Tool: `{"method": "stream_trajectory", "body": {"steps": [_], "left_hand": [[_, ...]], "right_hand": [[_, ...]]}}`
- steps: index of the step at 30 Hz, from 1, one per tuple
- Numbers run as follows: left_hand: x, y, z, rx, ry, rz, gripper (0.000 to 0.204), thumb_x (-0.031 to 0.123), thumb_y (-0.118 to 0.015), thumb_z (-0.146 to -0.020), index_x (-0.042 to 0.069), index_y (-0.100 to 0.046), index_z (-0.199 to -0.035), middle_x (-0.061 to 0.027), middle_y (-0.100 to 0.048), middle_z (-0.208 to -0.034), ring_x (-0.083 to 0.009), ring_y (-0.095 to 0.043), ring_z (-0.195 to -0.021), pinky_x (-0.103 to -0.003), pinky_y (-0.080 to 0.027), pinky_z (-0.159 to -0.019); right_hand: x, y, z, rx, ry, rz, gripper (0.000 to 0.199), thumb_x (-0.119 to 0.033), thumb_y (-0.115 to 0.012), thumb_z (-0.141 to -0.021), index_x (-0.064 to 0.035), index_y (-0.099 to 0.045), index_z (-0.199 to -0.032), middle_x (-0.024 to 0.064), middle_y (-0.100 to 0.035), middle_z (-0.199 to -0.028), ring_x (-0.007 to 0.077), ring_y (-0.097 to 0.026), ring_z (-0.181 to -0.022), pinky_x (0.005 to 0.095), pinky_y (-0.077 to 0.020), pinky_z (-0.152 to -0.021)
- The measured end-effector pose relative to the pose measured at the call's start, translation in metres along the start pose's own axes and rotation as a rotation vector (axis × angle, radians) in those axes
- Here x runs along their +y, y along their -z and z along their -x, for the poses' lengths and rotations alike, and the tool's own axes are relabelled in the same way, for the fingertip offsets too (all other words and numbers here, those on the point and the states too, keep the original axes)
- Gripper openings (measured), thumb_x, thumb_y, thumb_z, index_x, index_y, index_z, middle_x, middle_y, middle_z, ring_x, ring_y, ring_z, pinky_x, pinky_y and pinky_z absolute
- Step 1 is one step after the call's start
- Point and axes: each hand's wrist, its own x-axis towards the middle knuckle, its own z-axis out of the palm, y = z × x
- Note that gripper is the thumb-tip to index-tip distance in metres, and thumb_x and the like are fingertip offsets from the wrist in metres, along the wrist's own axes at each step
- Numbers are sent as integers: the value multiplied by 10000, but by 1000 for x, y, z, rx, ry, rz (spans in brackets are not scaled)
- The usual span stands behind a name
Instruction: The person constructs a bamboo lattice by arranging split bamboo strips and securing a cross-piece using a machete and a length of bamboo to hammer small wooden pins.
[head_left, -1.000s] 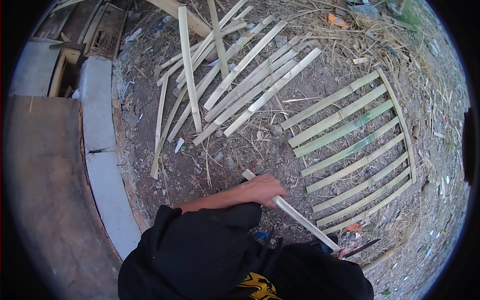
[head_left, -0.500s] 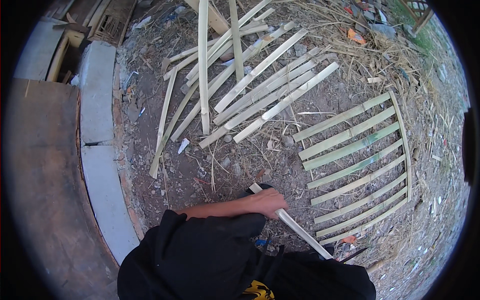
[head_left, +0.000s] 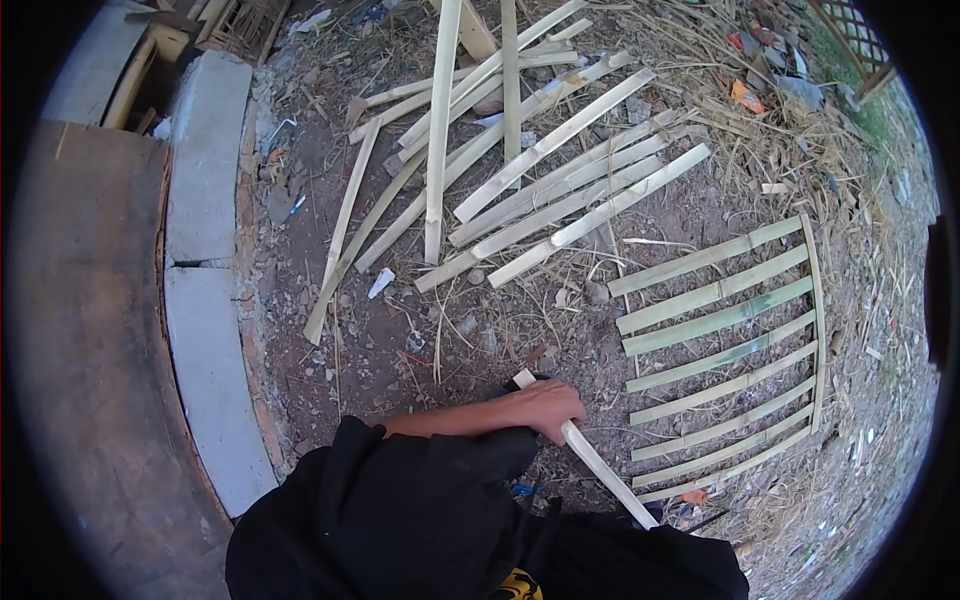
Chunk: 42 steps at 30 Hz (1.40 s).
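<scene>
One strip (head_left: 609,473) is slanting through the gripping left hand (head_left: 548,408), near the slatted frame (head_left: 718,316); the right hand, partly showing a second ago, is hiding, leaving its grasp impossible to tell; work is seemingly continuing.

Your left hand (head_left: 547,408) is gripping a pale, narrow bamboo strip (head_left: 607,474), slanting: a short end is poking out ahead of the hand, a longer stretch running back to its right.
</scene>
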Motion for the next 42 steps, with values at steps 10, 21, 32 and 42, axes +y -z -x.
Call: {"method": "stream_trajectory", "body": {"steps": [10, 21, 32, 42], "left_hand": [[4, 6, 5, 70, -28, -12, 279, 266, -720, -575, 92, -675, -788, -113, -599, -622, -315, -613, -661, -430, -463, -582], [8, 26, 21, 83, -7, 186, 370, 396, -776, -618, 73, -656, -752, -82, -614, -680, -259, -612, -666, -383, -468, -609], [-177, 143, 274, 1437, 1470, -398, 407, 289, -539, -903, 31, -506, -1216, -183, -477, -1287, -357, -480, -1148, -494, -344, -966], [-197, 109, 308, 1375, 1328, -346, 335, 305, -660, -824, 64, -629, -1055, -139, -593, -941, -314, -571, -861, -467, -393, -785]], "right_hand": [[-13, -10, -3, -26, -6, 69, 485, -460, -539, -904, -170, -364, -557, -40, -266, -446, 105, -273, -359, 276, -255, -376], [-21, -17, -2, -46, 0, 98, 499, -472, -523, -909, -169, -358, -548, -35, -266, -442, 113, -272, -353, 280, -255, -373], [-20, -22, -5, -75, -21, 87, 513, -484, -507, -913, -168, -352, -539, -30, -266, -438, 121, -272, -347, 283, -256, -370], [-13, 16, 9, -95, -36, 7, 527, -496, -492, -917, -167, -347, -531, -26, -267, -434, 128, -272, -342, 286, -256, -368]]}}
